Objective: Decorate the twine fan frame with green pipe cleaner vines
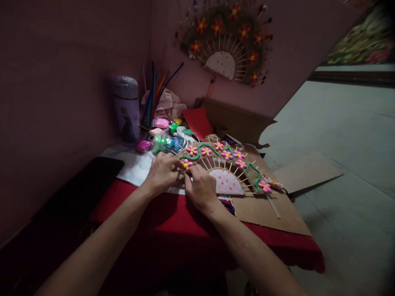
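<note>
A fan-shaped craft (pixel 216 154) of twine, thin sticks and pink flowers lies on the table, with wavy green strands across its band. A half-round white piece with red dots (pixel 226 182) forms its centre. My left hand (pixel 165 172) is closed in a pinch at the craft's left end, beside a pink flower (pixel 186 164). Close against it, my right hand (pixel 201 187) pinches at the same spot, fingers bent. A bit of green strand (pixel 181 170) shows between the fingertips; the rest is hidden by the hands.
Packets of coloured clay (pixel 166 142), a lilac bottle (pixel 127 111) and pipe cleaners (pixel 154 96) stand behind. Cardboard (pixel 268 216) lies under the craft on the red cloth (pixel 148 213). Blue-handled scissors (pixel 228 206) lie partly covered. A similar fan (pixel 228 41) hangs on the wall.
</note>
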Action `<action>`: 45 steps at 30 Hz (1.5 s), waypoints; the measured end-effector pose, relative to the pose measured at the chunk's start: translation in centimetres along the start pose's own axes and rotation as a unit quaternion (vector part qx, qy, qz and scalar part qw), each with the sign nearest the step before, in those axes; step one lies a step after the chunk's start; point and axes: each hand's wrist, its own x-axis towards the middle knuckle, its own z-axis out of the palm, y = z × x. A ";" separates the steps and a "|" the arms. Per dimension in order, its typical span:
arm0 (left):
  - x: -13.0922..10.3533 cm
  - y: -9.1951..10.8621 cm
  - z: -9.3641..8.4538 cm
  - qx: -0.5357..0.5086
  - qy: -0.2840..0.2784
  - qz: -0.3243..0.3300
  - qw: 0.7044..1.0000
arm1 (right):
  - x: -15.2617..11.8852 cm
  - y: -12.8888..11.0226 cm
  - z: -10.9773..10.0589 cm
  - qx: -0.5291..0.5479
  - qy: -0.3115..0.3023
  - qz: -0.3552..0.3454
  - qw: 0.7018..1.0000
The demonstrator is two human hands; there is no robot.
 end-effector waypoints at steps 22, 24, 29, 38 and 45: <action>0.1 0.1 0.3 0.083 0.020 -0.030 0.996 | -0.3 -0.2 -0.2 0.002 -0.004 -0.010 1.000; 0.1 0.1 0.4 0.080 0.018 -0.031 0.996 | -0.4 -0.1 -0.2 0.007 -0.004 -0.006 1.000; 0.4 -0.1 -0.1 0.005 0.057 -0.077 0.995 | -0.3 -0.1 -0.1 0.009 0.006 0.010 1.000; 0.3 -0.2 -0.2 0.009 0.017 -0.087 0.996 | -0.2 -0.2 0.0 0.011 0.009 0.007 1.000; 0.1 0.2 -0.4 0.095 0.022 -0.101 0.990 | -0.2 -0.1 0.1 0.014 0.019 0.015 1.000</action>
